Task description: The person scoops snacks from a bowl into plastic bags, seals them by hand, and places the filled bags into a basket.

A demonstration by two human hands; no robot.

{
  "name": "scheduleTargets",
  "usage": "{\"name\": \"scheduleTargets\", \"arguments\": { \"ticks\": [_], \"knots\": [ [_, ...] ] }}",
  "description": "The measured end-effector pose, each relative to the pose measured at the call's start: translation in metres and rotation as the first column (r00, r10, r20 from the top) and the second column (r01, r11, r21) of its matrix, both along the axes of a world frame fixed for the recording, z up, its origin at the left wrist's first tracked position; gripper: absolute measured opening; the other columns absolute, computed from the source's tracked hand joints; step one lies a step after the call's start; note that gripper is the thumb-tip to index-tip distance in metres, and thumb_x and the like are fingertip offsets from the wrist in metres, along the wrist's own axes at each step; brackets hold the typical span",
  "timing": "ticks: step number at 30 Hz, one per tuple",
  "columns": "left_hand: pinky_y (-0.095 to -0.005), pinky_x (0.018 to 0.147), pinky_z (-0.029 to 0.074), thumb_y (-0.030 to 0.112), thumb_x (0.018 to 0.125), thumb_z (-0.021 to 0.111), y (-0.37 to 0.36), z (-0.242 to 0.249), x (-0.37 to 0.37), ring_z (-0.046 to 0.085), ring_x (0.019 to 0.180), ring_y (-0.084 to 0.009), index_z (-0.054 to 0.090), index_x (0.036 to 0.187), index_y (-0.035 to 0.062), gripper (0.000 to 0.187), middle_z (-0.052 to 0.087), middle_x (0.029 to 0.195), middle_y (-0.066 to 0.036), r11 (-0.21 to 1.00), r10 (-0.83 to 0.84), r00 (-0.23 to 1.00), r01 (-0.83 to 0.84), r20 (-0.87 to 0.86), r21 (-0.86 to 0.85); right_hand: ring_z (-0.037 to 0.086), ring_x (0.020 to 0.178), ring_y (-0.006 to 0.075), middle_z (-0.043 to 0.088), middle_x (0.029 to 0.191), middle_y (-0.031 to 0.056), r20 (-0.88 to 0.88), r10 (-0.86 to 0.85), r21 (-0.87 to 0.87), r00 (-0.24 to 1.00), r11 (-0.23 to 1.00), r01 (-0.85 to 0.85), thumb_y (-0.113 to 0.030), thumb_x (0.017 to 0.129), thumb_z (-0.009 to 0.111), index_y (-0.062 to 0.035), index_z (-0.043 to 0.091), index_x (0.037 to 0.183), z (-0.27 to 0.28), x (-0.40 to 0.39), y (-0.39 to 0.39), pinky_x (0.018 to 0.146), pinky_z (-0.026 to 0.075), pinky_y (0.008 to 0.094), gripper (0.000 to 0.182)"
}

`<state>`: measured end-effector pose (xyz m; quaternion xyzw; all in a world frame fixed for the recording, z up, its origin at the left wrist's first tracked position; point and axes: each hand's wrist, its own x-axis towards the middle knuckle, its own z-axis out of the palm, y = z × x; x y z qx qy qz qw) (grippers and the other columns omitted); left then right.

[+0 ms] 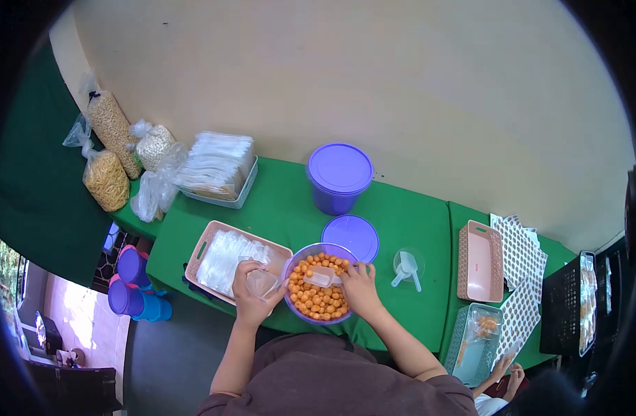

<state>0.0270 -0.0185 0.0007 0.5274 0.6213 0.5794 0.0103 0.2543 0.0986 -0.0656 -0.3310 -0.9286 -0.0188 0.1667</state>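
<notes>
In front of me stands a purple bucket (288, 269) full of round orange snack balls (316, 300). My right hand (361, 288) is closed on the handle of a clear plastic scoop (320, 276), which lies over the balls with its bowl pointing left. At the bucket's left rim, my left hand (252, 291) grips a small clear plastic bag (262, 283) with its mouth spread apart. Just left of that hand, a pink basket (209, 241) holds a pile of clear bags (229, 260).
Behind the bucket are a purple lid (350, 238) and a lidded purple bucket (341, 170). Two scoops (406, 267) rest on a clear round lid to the right. Farther right are a pink basket (483, 260), a teal basket (470, 374) and another person's hands (510, 378).
</notes>
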Motion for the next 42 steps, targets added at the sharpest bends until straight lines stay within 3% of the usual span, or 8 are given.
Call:
{"name": "scheduleTargets", "arguments": {
  "ticks": [2, 5, 11, 13, 17, 23, 28, 42],
  "knots": [
    [-0.0401, 0.094, 0.044, 0.009, 0.059, 0.086, -0.003, -0.007, -0.001, 0.056, 0.087, -0.0221, 0.051, 0.1, 0.0056, 0.055, 0.054, 0.092, -0.007, 1.0, -0.015, 1.0, 0.015, 0.026, -0.008, 0.056, 0.1, 0.03, 0.062, 0.1, 0.0135, 0.048, 0.008, 0.022, 0.999, 1.0, -0.009, -0.013, 0.079, 0.065, -0.0033, 0.062, 0.103, 0.007, -0.003, 0.001, 0.086, 0.044, 0.0394, 0.026],
    [-0.0434, 0.103, 0.039, 0.007, 0.059, 0.086, -0.008, -0.012, 0.0, 0.056, 0.09, -0.0204, 0.051, 0.101, 0.006, 0.055, 0.054, 0.094, -0.007, 0.998, -0.042, 0.998, 0.043, 0.042, -0.04, 0.06, 0.091, 0.0272, 0.063, 0.092, 0.0084, -0.029, 0.02, -0.29, 0.999, 0.957, -0.027, -0.01, 0.077, 0.062, -0.0046, 0.063, 0.095, 0.02, -0.006, 0.01, 0.079, 0.044, 0.039, 0.018],
    [-0.0448, 0.105, 0.039, 0.008, 0.06, 0.086, -0.01, -0.014, 0.001, 0.058, 0.091, -0.0217, 0.053, 0.101, 0.0062, 0.053, 0.055, 0.095, -0.007, 0.995, -0.057, 0.998, 0.056, -0.004, -0.086, 0.061, 0.085, 0.0229, 0.063, 0.087, 0.0068, 0.258, -0.035, 0.01, 0.966, 0.999, 0.034, -0.009, 0.078, 0.058, -0.0064, 0.063, 0.092, 0.025, -0.027, 0.033, 0.076, 0.044, 0.0388, 0.016],
    [-0.0445, 0.105, 0.04, 0.009, 0.06, 0.086, -0.01, -0.014, 0.002, 0.058, 0.091, -0.0221, 0.053, 0.1, 0.006, 0.052, 0.056, 0.095, -0.007, 0.992, -0.063, 0.998, 0.063, 0.002, -0.107, 0.06, 0.088, 0.0223, 0.063, 0.086, 0.0076, 0.311, 0.135, 0.097, 0.941, 0.98, -0.173, -0.011, 0.079, 0.057, -0.0063, 0.063, 0.091, -0.003, -0.043, 0.041, 0.078, 0.043, 0.0388, 0.014],
    [-0.0426, 0.104, 0.04, 0.009, 0.06, 0.086, -0.009, -0.012, -0.002, 0.058, 0.092, -0.0233, 0.054, 0.1, 0.0057, 0.051, 0.056, 0.096, -0.008, 0.991, -0.051, 0.999, 0.05, -0.012, -0.121, 0.06, 0.091, 0.0248, 0.064, 0.086, 0.0098, 0.243, 0.22, 0.105, 0.945, 0.962, -0.251, -0.011, 0.081, 0.054, -0.0069, 0.064, 0.088, -0.018, -0.055, 0.048, 0.079, 0.042, 0.0379, 0.013],
    [-0.0375, 0.096, 0.044, 0.008, 0.06, 0.086, -0.011, -0.016, -0.006, 0.058, 0.095, -0.025, 0.055, 0.101, 0.006, 0.052, 0.057, 0.097, -0.009, 0.984, -0.023, 1.0, 0.02, -0.017, -0.178, 0.062, 0.077, 0.029, 0.063, 0.071, 0.0115, 0.064, 0.327, -0.167, 0.943, 0.935, -0.313, -0.01, 0.08, 0.055, -0.0078, 0.064, 0.087, -0.011, -0.04, 0.065, 0.078, 0.042, 0.0389, 0.011],
    [-0.0355, 0.089, 0.045, 0.007, 0.06, 0.085, -0.009, -0.016, -0.007, 0.058, 0.095, -0.0252, 0.055, 0.102, 0.0067, 0.052, 0.057, 0.098, -0.01, 0.98, -0.046, 0.999, 0.043, -0.007, -0.193, 0.06, 0.058, 0.0315, 0.059, 0.057, 0.0131, 0.036, 0.258, -0.234, 0.966, 0.941, -0.243, -0.016, 0.08, 0.058, -0.0056, 0.064, 0.082, -0.011, -0.035, 0.058, 0.07, 0.042, 0.0433, 0.012],
    [-0.0406, 0.089, 0.045, 0.01, 0.066, 0.079, 0.001, -0.012, -0.003, 0.056, 0.102, -0.0328, 0.055, 0.108, 0.0057, 0.049, 0.059, 0.105, -0.014, 0.929, -0.125, 0.992, 0.104, -0.036, -0.356, 0.062, 0.058, 0.0322, 0.063, 0.059, 0.0139, -0.11, -0.023, -0.437, 0.994, 0.899, -0.028, -0.027, 0.082, 0.062, -0.0058, 0.071, 0.081, 0.009, -0.012, 0.04, 0.069, 0.045, 0.0445, 0.024]
  ]
}}
